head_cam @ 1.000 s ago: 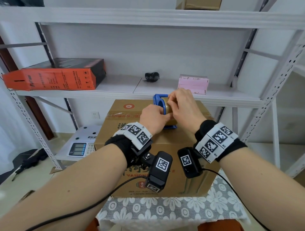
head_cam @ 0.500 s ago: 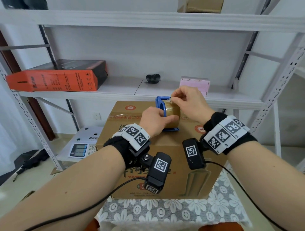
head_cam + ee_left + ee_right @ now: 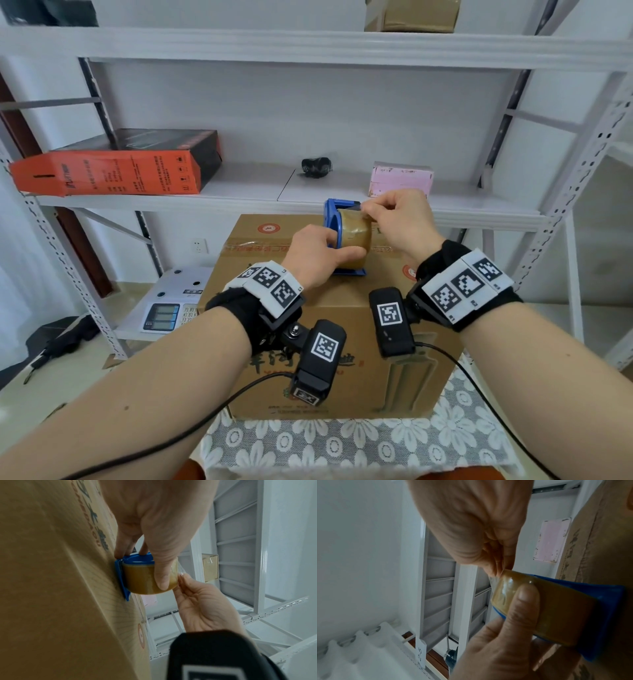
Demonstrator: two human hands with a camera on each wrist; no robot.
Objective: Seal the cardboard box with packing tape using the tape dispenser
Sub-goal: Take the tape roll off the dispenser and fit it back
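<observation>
tape dispenser [image 3: 334, 233] stands on top of the cardboard box [image 3: 308, 308], toward the box's far edge, roll axis running left-right across the box. left hand [image 3: 317, 255] grips the tape roll [image 3: 354, 236] from the near side, thumb across its face, pinning the dispenser to the box. right hand [image 3: 399, 219] sits at the roll's top on the right, fingertips pinching the tape's free end [image 3: 181, 572]. likely next: peel that end away from the roll, so the right hand leads while the left only anchors
</observation>
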